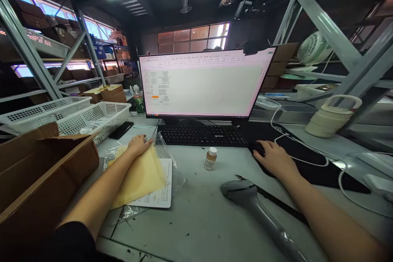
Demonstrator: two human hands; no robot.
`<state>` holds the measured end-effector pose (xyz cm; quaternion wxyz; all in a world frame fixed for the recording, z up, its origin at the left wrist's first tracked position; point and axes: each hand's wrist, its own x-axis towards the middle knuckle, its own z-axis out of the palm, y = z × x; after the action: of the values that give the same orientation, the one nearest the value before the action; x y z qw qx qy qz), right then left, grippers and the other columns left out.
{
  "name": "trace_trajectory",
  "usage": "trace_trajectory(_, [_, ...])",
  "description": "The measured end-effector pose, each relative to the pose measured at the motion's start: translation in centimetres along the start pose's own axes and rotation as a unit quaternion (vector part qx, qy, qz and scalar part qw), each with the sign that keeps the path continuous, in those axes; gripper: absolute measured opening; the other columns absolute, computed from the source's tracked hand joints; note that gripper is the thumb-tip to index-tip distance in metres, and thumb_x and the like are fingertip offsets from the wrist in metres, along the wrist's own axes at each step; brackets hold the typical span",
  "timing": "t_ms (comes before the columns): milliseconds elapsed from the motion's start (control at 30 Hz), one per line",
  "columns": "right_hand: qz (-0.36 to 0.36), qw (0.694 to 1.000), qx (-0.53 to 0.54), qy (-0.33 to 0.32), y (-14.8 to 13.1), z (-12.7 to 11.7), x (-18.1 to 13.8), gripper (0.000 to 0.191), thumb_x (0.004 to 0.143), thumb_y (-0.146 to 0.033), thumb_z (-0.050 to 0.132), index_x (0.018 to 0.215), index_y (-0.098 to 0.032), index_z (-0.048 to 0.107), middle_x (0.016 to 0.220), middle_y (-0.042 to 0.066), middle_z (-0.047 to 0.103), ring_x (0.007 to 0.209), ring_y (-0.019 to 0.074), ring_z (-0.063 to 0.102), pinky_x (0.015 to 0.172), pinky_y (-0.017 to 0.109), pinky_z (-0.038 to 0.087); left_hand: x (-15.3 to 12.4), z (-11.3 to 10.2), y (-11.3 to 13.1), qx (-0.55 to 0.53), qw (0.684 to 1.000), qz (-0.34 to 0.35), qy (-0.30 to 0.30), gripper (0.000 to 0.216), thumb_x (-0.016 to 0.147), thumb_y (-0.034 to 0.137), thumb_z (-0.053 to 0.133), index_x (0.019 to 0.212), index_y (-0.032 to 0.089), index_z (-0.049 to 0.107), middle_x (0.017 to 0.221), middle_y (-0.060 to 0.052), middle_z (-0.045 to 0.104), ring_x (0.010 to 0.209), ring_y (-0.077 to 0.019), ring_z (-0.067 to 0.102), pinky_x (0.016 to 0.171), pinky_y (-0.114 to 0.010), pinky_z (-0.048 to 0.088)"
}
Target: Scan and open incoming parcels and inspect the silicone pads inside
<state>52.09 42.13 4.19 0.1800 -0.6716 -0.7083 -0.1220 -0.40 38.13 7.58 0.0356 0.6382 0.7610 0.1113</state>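
Note:
My left hand [138, 145] rests, fingers loosely bent and slightly apart, on the upper edge of some yellow sheets [141, 176]; I cannot tell whether they are paper or cloth. Beneath them lie a white printed card [166, 184] and a clear plastic bag [176, 172]. At the right, my right hand [274, 157] is closed over a black computer mouse [256, 147], mostly covered by the fingers. Between the hands stands a small capped bottle [210, 159] with brownish contents, upright on the table. A grey handheld barcode scanner [254, 200] lies nearer me.
A monitor [199, 86] shows a spreadsheet behind a black keyboard [202, 135]. An open cardboard box [73, 159] and white baskets [107, 116] flank the left side. A phone [121, 130] lies beside them. White cables [307, 151] cross the black mat, near a beige container [327, 120].

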Motion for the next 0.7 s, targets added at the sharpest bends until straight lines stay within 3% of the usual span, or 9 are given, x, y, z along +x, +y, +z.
trace_trajectory(200, [-0.014,1.0,-0.005,-0.006,0.8,1.0,0.6,0.058,0.093,-0.049,0.037,0.136,-0.013,0.052,0.134,0.022,0.056,0.118,0.0395,0.055,0.101,0.049,0.046,-1.3,0.2,-0.7,-0.02,0.999,0.045,-0.018,0.05,0.098,0.05,0.033,0.112,0.015,0.065,0.115,-0.016,0.069,0.109,-0.0306,0.063,0.088,-0.037,0.047])
trace_trajectory(333, [-0.014,0.999,-0.03,-0.009,1.3,1.7,0.8,0.063,0.094,-0.049,0.035,0.144,-0.013,0.046,0.139,0.018,0.053,0.12,0.0356,0.054,0.103,0.047,0.046,-2.6,-0.2,0.4,-0.027,0.99,0.116,-0.077,0.04,0.093,0.052,0.044,0.104,0.022,0.069,0.107,-0.006,0.073,0.098,-0.0248,0.066,0.078,-0.03,0.048])
trace_trajectory(467, [-0.006,0.997,-0.065,-0.029,0.9,1.4,1.2,0.064,0.095,-0.05,0.036,0.149,-0.018,0.042,0.146,0.019,0.046,0.124,0.0387,0.052,0.101,0.05,0.046,-4.1,-1.1,3.1,0.002,0.978,0.182,-0.099,0.033,0.082,0.052,0.061,0.085,0.021,0.073,0.094,-0.009,0.072,0.095,-0.0307,0.066,0.084,-0.038,0.049])
trace_trajectory(567, [0.038,0.996,-0.049,-0.057,0.1,0.8,1.7,0.068,0.094,-0.055,0.037,0.153,-0.022,0.035,0.151,0.018,0.041,0.126,0.0408,0.051,0.097,0.052,0.047,-5.7,-1.5,5.5,0.014,0.974,0.222,-0.053,0.035,0.08,0.04,0.067,0.108,0.019,0.071,0.119,-0.013,0.066,0.119,-0.0354,0.055,0.104,-0.047,0.039])
trace_trajectory(633, [0.084,0.995,-0.018,-0.052,-0.3,0.5,1.9,0.071,0.094,-0.059,0.032,0.153,-0.02,0.035,0.15,0.017,0.043,0.125,0.0407,0.052,0.097,0.051,0.048,-6.9,-1.2,6.6,-0.013,0.965,0.26,-0.01,0.05,0.084,0.032,0.065,0.132,0.021,0.058,0.138,-0.011,0.055,0.13,-0.0306,0.047,0.11,-0.045,0.034])
trace_trajectory(700, [0.113,0.993,0.004,-0.03,-0.4,0.6,2.0,0.071,0.094,-0.059,0.028,0.151,-0.018,0.038,0.146,0.016,0.047,0.123,0.0403,0.053,0.096,0.052,0.049,-7.8,-0.3,7.1,-0.064,0.952,0.299,0.022,0.052,0.087,0.029,0.065,0.137,0.022,0.052,0.14,-0.009,0.052,0.129,-0.0254,0.047,0.11,-0.04,0.036])
